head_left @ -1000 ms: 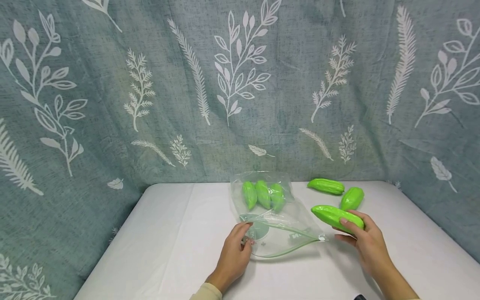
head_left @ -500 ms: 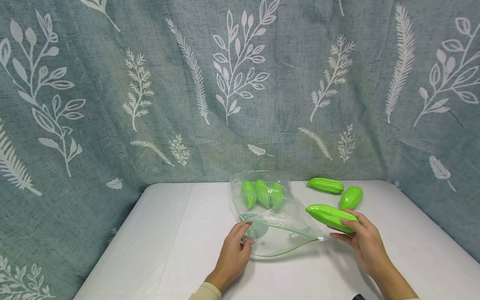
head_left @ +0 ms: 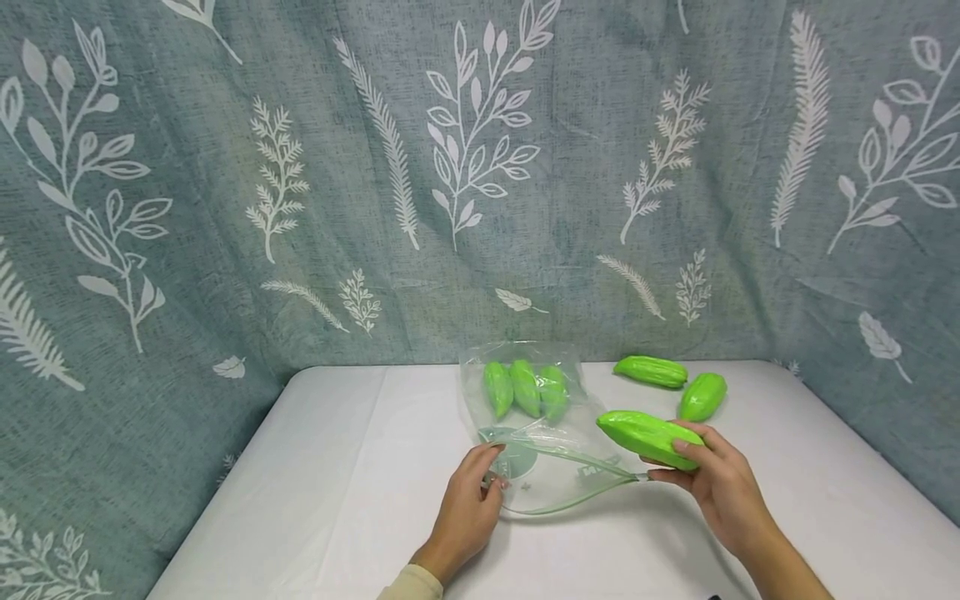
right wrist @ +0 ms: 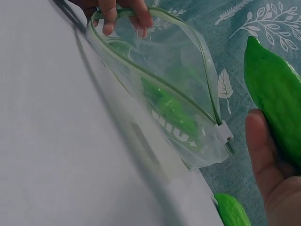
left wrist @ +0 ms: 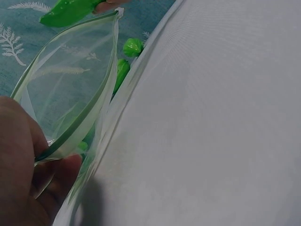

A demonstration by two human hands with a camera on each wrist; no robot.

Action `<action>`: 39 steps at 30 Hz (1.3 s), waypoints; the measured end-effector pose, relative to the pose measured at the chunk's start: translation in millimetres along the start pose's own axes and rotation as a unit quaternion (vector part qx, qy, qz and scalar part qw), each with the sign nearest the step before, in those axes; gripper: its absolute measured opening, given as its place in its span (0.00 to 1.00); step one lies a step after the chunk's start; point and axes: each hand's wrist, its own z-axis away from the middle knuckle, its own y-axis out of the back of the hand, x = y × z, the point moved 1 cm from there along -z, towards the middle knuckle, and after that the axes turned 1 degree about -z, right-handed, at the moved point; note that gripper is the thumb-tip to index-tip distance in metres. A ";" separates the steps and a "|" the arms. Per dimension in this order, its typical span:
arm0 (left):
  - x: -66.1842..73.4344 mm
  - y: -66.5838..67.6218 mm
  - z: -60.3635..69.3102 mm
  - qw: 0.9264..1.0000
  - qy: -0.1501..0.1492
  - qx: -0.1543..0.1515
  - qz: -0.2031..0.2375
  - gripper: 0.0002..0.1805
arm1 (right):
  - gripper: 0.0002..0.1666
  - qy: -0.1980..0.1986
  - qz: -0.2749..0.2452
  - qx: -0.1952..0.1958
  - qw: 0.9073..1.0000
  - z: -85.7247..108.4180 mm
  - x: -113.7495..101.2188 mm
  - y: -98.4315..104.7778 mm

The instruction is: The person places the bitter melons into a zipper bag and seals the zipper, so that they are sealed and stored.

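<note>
A clear zip bag (head_left: 551, 500) lies on the table with its green-edged mouth spread apart; three green bumpy vegetables (head_left: 524, 388) rest in its far end. My left hand (head_left: 463, 510) pinches the mouth's left edge, and in the left wrist view the left hand (left wrist: 28, 165) has finger and thumb on the rim. My right hand (head_left: 723, 492) grips another green vegetable (head_left: 645, 435) above the bag's right corner, its pointed end toward the left. In the right wrist view that held vegetable (right wrist: 277, 94) is near the bag's white slider (right wrist: 224, 133), outside the mouth.
Two more green vegetables, one lying sideways (head_left: 651, 372) and one tilted (head_left: 703, 397), lie at the back right of the white table (head_left: 360, 492). A teal curtain (head_left: 450, 292) with white leaf prints hangs behind and at the sides.
My right hand has moved left with the vegetable, bringing it over the right corner of the bag. The left hand and the bag look the same.
</note>
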 end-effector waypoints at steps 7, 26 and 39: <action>-1.3 -0.9 -0.7 1.000 -0.017 0.010 -0.016 0.25 | 0.18 0.007 0.007 -0.032 0.999 0.7 0.0 -11.4; -2.0 -1.1 -2.2 1.000 -0.005 0.007 -0.006 0.25 | 0.17 -0.085 0.064 -0.121 0.987 2.4 15.2 -43.4; -2.4 -1.3 -1.9 1.000 0.008 0.005 0.023 0.25 | 0.23 -0.124 0.082 -0.196 0.969 6.1 35.2 -58.2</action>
